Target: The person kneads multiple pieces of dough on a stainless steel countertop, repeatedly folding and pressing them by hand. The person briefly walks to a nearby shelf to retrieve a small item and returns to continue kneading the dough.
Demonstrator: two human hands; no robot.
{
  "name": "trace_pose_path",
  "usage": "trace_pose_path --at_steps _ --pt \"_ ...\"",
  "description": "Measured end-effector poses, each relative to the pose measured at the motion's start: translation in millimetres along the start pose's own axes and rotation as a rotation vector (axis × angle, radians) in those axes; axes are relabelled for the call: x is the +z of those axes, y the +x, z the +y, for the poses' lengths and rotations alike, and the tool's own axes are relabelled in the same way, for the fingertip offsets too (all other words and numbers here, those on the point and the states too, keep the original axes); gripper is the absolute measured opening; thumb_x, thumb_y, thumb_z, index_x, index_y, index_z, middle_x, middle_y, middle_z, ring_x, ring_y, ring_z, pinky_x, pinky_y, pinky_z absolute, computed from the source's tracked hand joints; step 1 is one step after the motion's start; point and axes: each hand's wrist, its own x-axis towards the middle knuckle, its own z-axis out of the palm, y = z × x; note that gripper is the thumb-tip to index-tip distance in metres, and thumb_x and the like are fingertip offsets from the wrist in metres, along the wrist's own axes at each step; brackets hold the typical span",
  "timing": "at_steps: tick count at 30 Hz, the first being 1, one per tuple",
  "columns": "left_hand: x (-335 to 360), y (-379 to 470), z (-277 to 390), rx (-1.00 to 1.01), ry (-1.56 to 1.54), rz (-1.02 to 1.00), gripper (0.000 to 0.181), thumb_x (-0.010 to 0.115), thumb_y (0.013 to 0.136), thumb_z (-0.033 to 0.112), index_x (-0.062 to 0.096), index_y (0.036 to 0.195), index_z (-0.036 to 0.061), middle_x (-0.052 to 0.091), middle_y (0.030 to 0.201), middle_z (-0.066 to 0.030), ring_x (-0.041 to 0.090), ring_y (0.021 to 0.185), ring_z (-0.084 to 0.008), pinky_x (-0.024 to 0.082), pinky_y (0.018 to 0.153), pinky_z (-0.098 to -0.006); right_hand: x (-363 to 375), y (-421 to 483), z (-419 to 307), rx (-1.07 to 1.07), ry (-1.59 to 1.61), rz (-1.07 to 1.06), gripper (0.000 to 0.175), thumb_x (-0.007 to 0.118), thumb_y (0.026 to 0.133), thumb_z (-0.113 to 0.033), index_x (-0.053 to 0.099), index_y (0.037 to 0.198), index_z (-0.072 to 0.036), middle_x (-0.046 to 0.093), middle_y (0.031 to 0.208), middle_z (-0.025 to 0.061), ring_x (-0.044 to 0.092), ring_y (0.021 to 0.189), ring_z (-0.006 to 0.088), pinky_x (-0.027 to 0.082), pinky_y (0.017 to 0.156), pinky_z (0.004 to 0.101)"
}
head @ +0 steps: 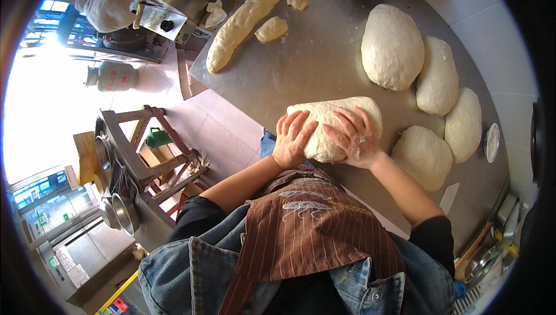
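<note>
A large pale lump of dough (323, 139) lies at the near edge of the metal worktable (321, 63), right in front of my apron. My left hand (292, 139) presses on its left side with the fingers spread over the surface. On the right part of the same lump rests my right hand (357, 139), its fingers apart and its back dusted with flour. Both palms touch the dough, and neither hand closes around it. To the right of my right hand sits a rounded dough piece (422, 157).
Further dough masses (392, 47) line the table's right side, beside a small bowl of white powder (492, 143) and a white scraper (449, 199). A long dough roll (245, 26) and smaller pieces lie far left. A wooden stand (152, 141) and gas cylinder (114, 76) occupy the floor leftward.
</note>
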Motion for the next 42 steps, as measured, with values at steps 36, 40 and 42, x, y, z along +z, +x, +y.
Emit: trace_pose_path --at_steps 36,40,42 --pt "32.9 96.5 -93.6 -0.249 -0.062 -0.065 0.044 0.053 0.083 0.047 0.068 0.105 0.0118 0.065 0.104 -0.0117 0.057 0.096 -0.034 0.04 0.089 -0.0457 92.5 33.0 42.7 0.833 0.394 0.135 0.046 0.043 0.093 -0.043 0.066 0.118 -0.012 0.069 0.108 0.0157 0.064 0.099 0.0395 0.048 0.092 0.0498" --pt "68.4 160.6 -127.6 -0.329 0.01 -0.091 0.046 0.051 0.087 0.049 0.071 0.11 0.0143 0.064 0.116 -0.0107 0.053 0.113 -0.0335 0.036 0.1 -0.0457 109.6 48.7 114.6 1.019 0.336 -0.138 0.063 0.029 0.097 -0.056 0.067 0.119 -0.011 0.069 0.111 0.0213 0.062 0.106 0.0412 0.046 0.098 0.049" --pt "74.2 177.3 -140.0 -0.314 -0.037 -0.076 0.051 0.052 0.088 0.054 0.07 0.119 0.0173 0.06 0.128 -0.0094 0.048 0.124 -0.0333 0.033 0.107 -0.0455 111.4 54.5 127.2 1.032 0.312 -0.183 0.072 0.025 0.096 -0.063 0.068 0.12 -0.011 0.068 0.115 0.0221 0.062 0.111 0.0403 0.046 0.099 0.0472"
